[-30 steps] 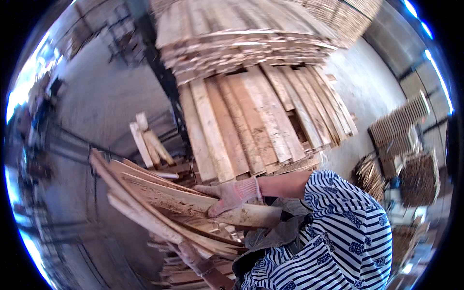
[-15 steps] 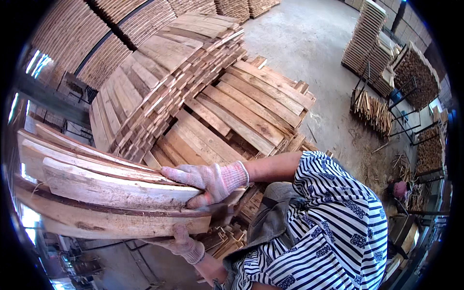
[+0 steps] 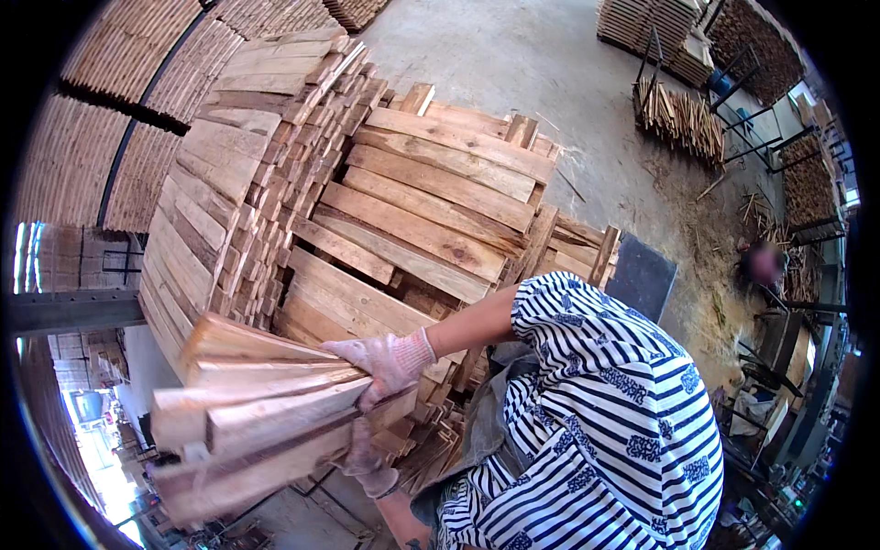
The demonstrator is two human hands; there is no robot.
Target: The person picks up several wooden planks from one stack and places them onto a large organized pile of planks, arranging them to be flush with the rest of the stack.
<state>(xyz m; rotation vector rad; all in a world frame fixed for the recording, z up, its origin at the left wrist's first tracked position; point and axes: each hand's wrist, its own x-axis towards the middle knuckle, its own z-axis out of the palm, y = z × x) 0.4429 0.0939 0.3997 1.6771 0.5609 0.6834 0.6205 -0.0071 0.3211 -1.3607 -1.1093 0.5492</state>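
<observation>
Several rough wooden boards are fanned out in front of me, held by their near ends. My right hand, in a whitish-pink work glove, is closed over the top edges of these boards. Lower down, my left hand, gloved too, grips the same boards from the lower side; its fingers are partly hidden and blurred. The boards' far ends are smeared by motion. Just beyond them lies a low pile of planks, laid side by side with gaps between some.
A taller plank stack stands left of the low pile. Racked lumber lines the far left. A dark flat panel is beside the low pile. Bundled sticks stand at the right, with debris on the concrete floor.
The boards and both hands have swung, and the boards' far ends now spread apart like a fan. My view has turned, shifting the stacks leftward and up.
</observation>
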